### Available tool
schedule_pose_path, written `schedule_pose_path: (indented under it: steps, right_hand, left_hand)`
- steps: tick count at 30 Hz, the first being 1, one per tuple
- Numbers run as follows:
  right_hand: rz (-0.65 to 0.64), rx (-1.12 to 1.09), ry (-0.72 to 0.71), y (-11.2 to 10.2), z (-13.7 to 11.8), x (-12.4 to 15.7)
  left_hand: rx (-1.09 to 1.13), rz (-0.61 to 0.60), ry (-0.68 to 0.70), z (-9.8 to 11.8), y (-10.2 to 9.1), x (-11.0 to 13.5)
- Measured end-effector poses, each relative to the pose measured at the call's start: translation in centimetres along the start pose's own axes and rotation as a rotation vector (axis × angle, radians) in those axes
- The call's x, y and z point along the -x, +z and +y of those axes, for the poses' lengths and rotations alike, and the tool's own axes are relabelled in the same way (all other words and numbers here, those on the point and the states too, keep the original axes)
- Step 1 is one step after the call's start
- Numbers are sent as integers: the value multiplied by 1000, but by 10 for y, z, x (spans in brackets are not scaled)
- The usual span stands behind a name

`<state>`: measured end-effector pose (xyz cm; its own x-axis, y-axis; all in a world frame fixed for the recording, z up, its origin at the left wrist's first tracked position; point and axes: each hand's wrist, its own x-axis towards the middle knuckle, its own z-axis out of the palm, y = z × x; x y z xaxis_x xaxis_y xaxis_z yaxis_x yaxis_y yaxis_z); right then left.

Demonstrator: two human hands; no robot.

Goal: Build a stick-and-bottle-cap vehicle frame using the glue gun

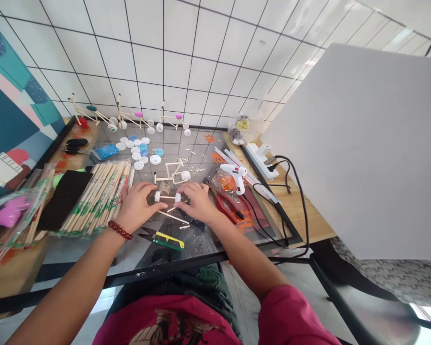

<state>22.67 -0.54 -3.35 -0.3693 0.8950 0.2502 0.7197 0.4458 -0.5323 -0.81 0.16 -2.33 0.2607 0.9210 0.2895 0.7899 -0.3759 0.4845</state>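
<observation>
The step in hand appeared to be axle assembly. The left hand [138, 206] and right hand [197, 203] each pinched 1 end of the thin wooden stick with 2 white plastic caps [167, 197], holding it level just above the glass tabletop [93, 249]. The white hot-glue gun [237, 172] lay near the right hand. Further handling would probably call for even pressure at both caps.

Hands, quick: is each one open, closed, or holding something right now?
Left hand: closed, pinching the left end of the stick axle.
Right hand: closed, pinching the right end of the stick axle.
</observation>
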Motion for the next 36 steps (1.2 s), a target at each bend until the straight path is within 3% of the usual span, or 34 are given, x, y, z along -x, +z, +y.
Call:
schedule_pose_path:
  steps: [6, 12, 19, 26, 30, 33, 36]
  right_hand:
    - [30, -36, -21, -1, 0, 1]
    - [9, -50, -47, -6, -8, 3]
    - [56, -143, -54, -12, -17, 5]
    - [88, -303, 79, -17, -15, 5]
    - [80, -336, 91, -18, -16, 4]
    - [57, -331, 85, -15, -14, 4]
    - [7, -298, 111, -12, -11, 3]
  left_hand:
    - [120, 46, 145, 1, -9, 1]
    - [13, 0, 206, 12, -9, 5]
    - [-49, 78, 303, 21, -14, 7]
    - [231, 176, 108, 20, -21, 6]
    - [333, 109, 63, 18, -22, 6]
    - [586, 86, -89, 23, -27, 10]
    - [960, 187, -242, 30, -43, 11]
